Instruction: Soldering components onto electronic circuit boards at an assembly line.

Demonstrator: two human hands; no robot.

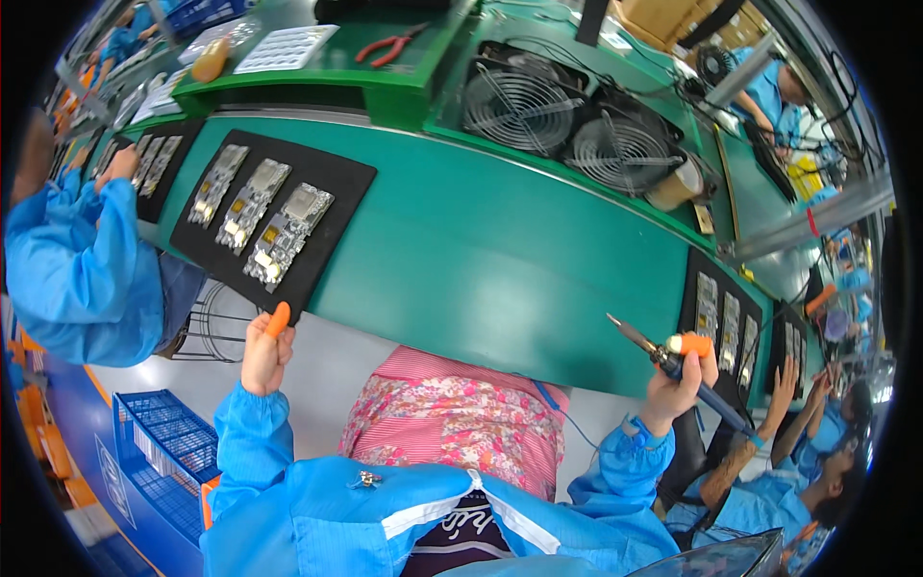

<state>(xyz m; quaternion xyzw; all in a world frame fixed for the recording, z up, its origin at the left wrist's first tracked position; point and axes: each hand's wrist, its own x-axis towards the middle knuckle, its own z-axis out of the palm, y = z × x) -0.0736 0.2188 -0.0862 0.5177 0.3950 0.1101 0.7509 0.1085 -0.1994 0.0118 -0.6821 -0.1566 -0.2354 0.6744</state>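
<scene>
My left hand [264, 356], an orange cot on one finger, is closed at the near corner of a black mat [338, 197]. The orange fingertip lies over the corner and the other fingers curl below. Three circuit boards rest side by side on that mat: a left board [218, 185], a middle board [252, 205] and a right board [288, 236]. Over the right part of the green bench [461, 260], my right hand [676, 389] grips a soldering iron [665, 358], its tip pointing up and left. An orange and a pale cot cover fingers of this hand.
Two fans with wire guards [519, 106] stand at the back. Red-handled pliers [389, 46] and a white tray [286, 48] lie on a raised green shelf [327, 96]. Another mat with boards [707, 303] is at right. Co-workers sit on both sides; a blue basket [163, 433] stands lower left.
</scene>
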